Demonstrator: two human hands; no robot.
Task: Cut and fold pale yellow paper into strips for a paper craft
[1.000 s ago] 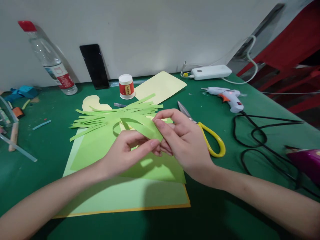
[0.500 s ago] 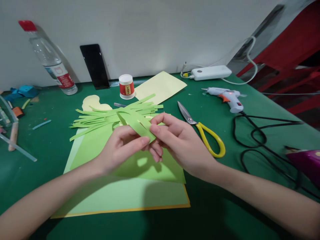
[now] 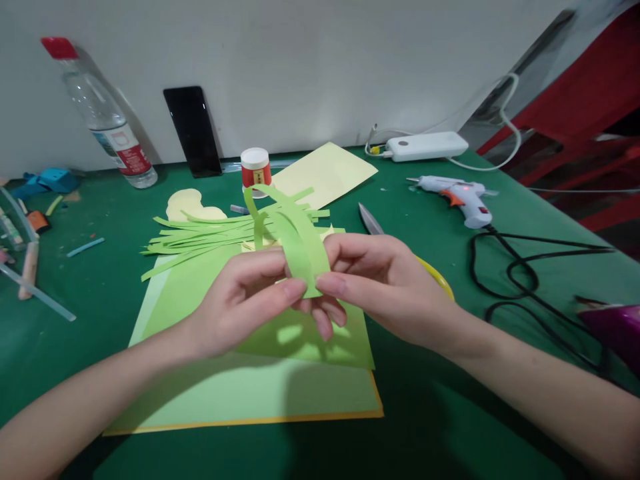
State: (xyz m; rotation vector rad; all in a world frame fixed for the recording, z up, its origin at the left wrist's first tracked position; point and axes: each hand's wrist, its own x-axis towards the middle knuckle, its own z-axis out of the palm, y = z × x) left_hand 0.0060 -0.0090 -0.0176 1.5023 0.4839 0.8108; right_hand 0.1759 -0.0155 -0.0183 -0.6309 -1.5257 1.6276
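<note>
Item: green paper strip [image 3: 300,250], looped. L hand [image 3: 245,300] & R hand [image 3: 385,287] pinched its ends, apparently overlapped. Risk: pinch too hard, loop creased.

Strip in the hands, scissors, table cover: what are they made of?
Strip: thin matte green paper by the look; it curls into a loop, pinched between left hand and right hand. Scissors: blade grey with a sheen, likely steel; handle glossy yellow, probably plastic. Table cover: dark green, dull, no glare; felt or mat, cannot tell.
</note>
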